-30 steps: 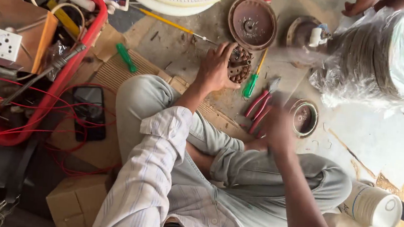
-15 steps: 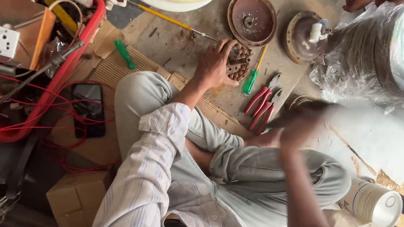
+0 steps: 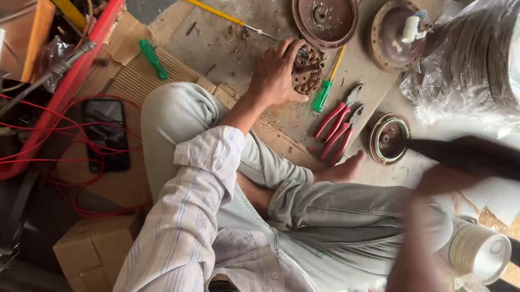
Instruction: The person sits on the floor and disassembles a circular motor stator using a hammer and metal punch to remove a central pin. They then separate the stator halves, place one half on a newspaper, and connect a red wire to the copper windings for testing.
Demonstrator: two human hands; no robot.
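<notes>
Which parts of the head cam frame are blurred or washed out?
Head view: the right hand and the long dark object it swings are smeared by motion blur, its grip unreadable; the left hand on the round copper-wound core is sharp; glare whitens the clear plastic wrap at upper right; soft, even daylight, only faint shadows under the red-handled pliers.

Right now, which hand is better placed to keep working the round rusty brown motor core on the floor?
Left. The left hand already rests on the round rusty brown motor core; the right hand is blurred, off to the side, gripping a long dark bar.
</notes>
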